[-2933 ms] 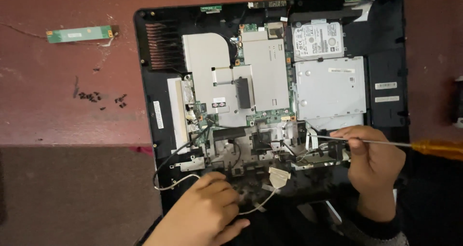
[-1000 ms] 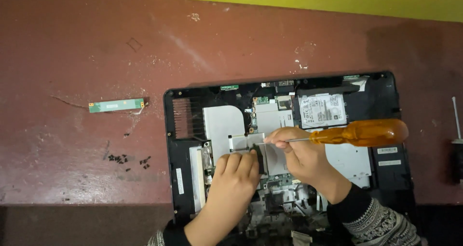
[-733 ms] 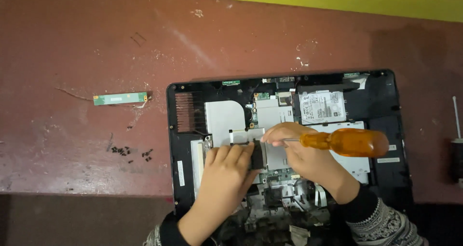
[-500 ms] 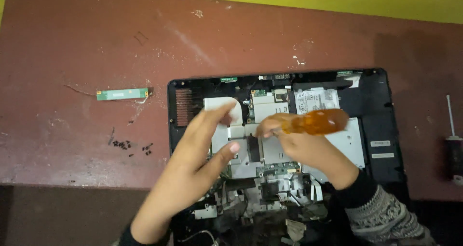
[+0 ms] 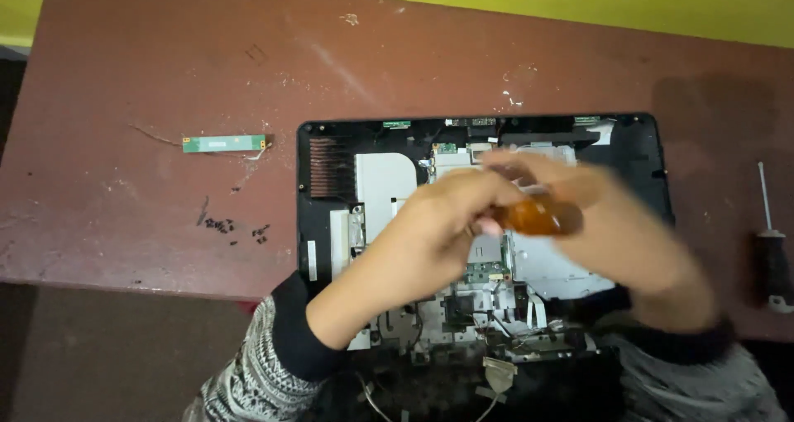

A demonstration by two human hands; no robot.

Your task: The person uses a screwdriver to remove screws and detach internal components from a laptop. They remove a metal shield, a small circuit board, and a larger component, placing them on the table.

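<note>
Both hands [image 5: 529, 224] on orange screwdriver [image 5: 536, 217]

We count 1 opened computer chassis [image 5: 637, 153] at centre, 2 hands on it, 2 screwdrivers (amber-handled [image 5: 533, 217] at centre, black-handled [image 5: 773, 252] at 3 o'clock), 1 green circuit strip [image 5: 225, 143] and 1 cluster of small black screws [image 5: 236, 228] at 9 o'clock.

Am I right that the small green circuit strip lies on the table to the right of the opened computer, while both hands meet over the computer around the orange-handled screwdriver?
Not quite: in the head view the green circuit strip lies left of the opened computer, not right. The rest stands.
</note>
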